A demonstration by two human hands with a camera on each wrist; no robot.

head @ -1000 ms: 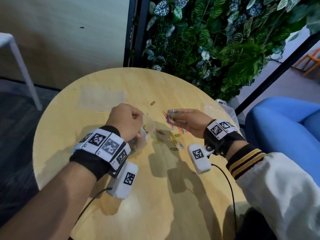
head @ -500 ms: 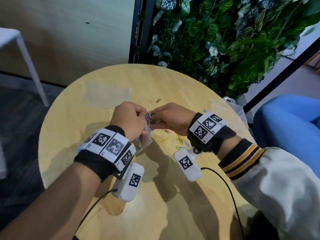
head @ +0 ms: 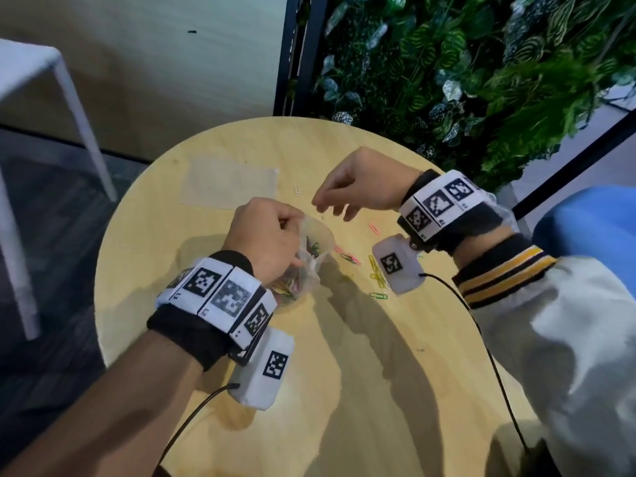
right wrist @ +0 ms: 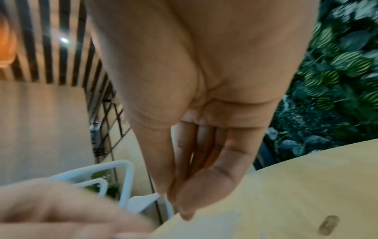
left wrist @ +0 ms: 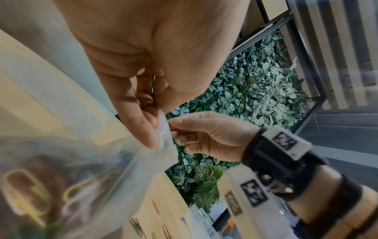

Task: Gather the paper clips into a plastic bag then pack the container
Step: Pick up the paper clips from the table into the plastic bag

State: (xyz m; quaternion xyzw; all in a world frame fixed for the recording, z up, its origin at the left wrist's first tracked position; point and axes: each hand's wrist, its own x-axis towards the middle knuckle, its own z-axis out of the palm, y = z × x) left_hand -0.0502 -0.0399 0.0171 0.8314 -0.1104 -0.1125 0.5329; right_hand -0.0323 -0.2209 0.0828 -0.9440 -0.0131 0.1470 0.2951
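Head view: left hand (head: 265,235) curls its fingers around the mouth of a clear plastic bag (head: 311,249), grip closed on the rim, back of the hand up, forearm coming in from the lower left. The bag hangs under the hand just above the round wooden counter (head: 361,373), with a bundle of coloured paper clips (head: 289,287) inside. Right hand (head: 358,187) hovers above the counter beyond the bag, palm down, wrist bent, fingers loosely hooked and apart, thumb and forefinger close; nothing seen between them. Loose paper clips (head: 377,275) lie on the counter between bag and right wrist: green, yellow, pink. One white clip (head: 297,190) lies just left of the right fingertips. A second flat clear bag (head: 229,187) lies on the far left part of the counter. Plant wall (head: 481,80) behind.

Left wrist view: left thumb and forefinger (left wrist: 141,129) pinch the bag's upper edge (left wrist: 165,140); bag sags down left, blurred yellow and red clips inside. Right hand (left wrist: 206,134) is just past the bag edge, fingers bent, apparently holding nothing. A clear plastic container (left wrist: 201,221) sits at the counter's edge, lower right, loose clips near it.

Right wrist view: right fingers (right wrist: 196,161) point down, held together, thumb against them, tips near the counter (right wrist: 286,194); grip relaxed, empty. A small blurred clip (right wrist: 328,225) lies on the counter at lower right.
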